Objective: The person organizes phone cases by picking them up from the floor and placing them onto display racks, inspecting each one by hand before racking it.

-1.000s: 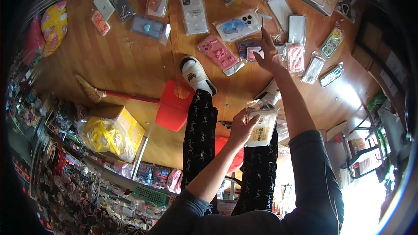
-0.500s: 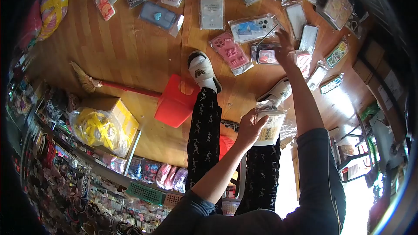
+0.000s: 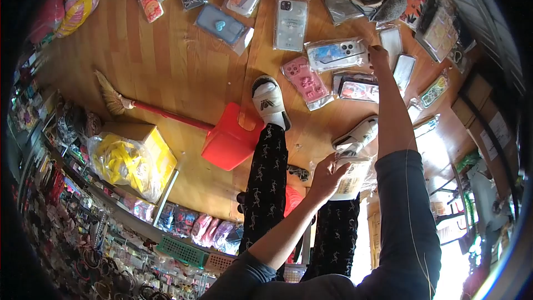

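Note:
My left hand (image 3: pixel 326 179) is closed on a packaged phone case (image 3: pixel 348 182) in clear plastic, held above my right thigh. Farther forward, my right hand (image 3: pixel 378 58) is closed at the right end of a bagged phone case with a blue picture (image 3: pixel 336 54) on the floor; its fingertips are small, and whether they grip the bag cannot be made out. Below that case lie a pink case (image 3: pixel 305 80) and a dark-edged case with a colourful pattern (image 3: pixel 358 90). A clear bagged case (image 3: pixel 290 22) lies to the left.
More bagged cases (image 3: pixel 222 24) are spread on the wooden floor (image 3: pixel 166 55). A red dustpan (image 3: pixel 229 139) and a broom (image 3: pixel 114 97) lie left of my feet. Yellow packets fill a box (image 3: pixel 161 153) at left. Cardboard boxes (image 3: pixel 486 116) stand at right.
My right hand has moved from above the patterned case to the right end of the blue-picture case. The view has shifted slightly. My left hand still holds its package.

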Tool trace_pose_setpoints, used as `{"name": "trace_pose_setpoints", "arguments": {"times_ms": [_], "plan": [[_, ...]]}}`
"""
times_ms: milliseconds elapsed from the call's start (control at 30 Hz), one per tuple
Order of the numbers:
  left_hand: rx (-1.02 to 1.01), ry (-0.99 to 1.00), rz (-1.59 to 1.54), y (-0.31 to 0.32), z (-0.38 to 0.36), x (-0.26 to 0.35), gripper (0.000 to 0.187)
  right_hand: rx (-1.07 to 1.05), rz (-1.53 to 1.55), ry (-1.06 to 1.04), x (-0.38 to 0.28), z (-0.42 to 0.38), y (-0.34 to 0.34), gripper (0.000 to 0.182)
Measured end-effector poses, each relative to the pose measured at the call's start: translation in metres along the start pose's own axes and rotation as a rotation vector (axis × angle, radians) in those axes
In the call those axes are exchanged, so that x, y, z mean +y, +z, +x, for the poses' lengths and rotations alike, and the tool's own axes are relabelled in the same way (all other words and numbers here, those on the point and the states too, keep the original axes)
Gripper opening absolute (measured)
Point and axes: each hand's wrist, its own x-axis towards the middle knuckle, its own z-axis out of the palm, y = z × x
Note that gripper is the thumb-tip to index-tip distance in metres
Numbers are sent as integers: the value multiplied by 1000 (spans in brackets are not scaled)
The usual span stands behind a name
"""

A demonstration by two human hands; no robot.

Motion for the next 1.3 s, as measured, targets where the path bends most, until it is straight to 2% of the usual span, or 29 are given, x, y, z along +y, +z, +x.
{"name": "trace_pose_setpoints", "arguments": {"times_ms": [200, 333, 400, 467, 500, 533, 600, 633, 700, 767, 833, 867, 967, 1000, 1033, 1100, 1167, 1233, 1300], "plan": [[-11, -10, -48, -2, 0, 1, 37, -198, 218, 19, 2, -17, 10, 21], [-11, 1, -61, -7, -1, 2, 37, -182, 133, 14, 9, -2, 23, 19], [-6, 10, -97, -8, -2, 8, 36, 197, -316, -493, 14, 5, 29, 21], [-15, -14, 38, -11, -3, 14, 34, 210, -238, -547, 7, -3, 31, 21], [-18, -16, 35, -11, -3, 12, 34, 222, -153, -605, 0, -7, 31, 21], [-8, 8, -38, -11, -2, 7, 33, 223, -158, -601, -5, -11, 30, 21], [5, 23, -95, -10, -3, 8, 31, 197, -197, -722, -2, -10, 27, 18], [8, 12, -81, -10, -4, 7, 30, 200, -209, -705, 0, -7, 25, 18], [16, -13, -147, -10, -4, 4, 28, -37, -306, -665, -2, -3, 16, 19], [2, -17, -172, -10, -3, 4, 28, -2, -320, -632, 2, -3, 16, 21], [-2, -19, -170, -11, -2, 1, 28, -164, 74, -510, 17, 10, 25, 21], [4, -18, -169, -10, -3, 1, 28, -223, 171, -446, 18, 6, 23, 19], [3, -62, -54, -12, -3, 4, 27, -237, 147, -409, 20, -2, 18, 18], [5, -63, -140, -11, -2, -3, 27, -271, 115, -312, 19, -8, 16, 20], [-5, -63, -136, -11, -2, -5, 27, -260, 119, -311, 17, -13, 17, 20], [7, -51, -146, -11, -2, -4, 28, -274, 322, -233, 20, -18, 18, 23], [41, -62, -45, -9, -3, -4, 28, -333, 258, -216, 22, -21, 13, 26], [45, -78, -120, -6, -3, 0, 26, -422, 291, -207, 33, -9, 20, 26], [36, -73, -56, -10, 0, -7, 24, -361, 288, -262, 28, -18, 23, 25]]}}
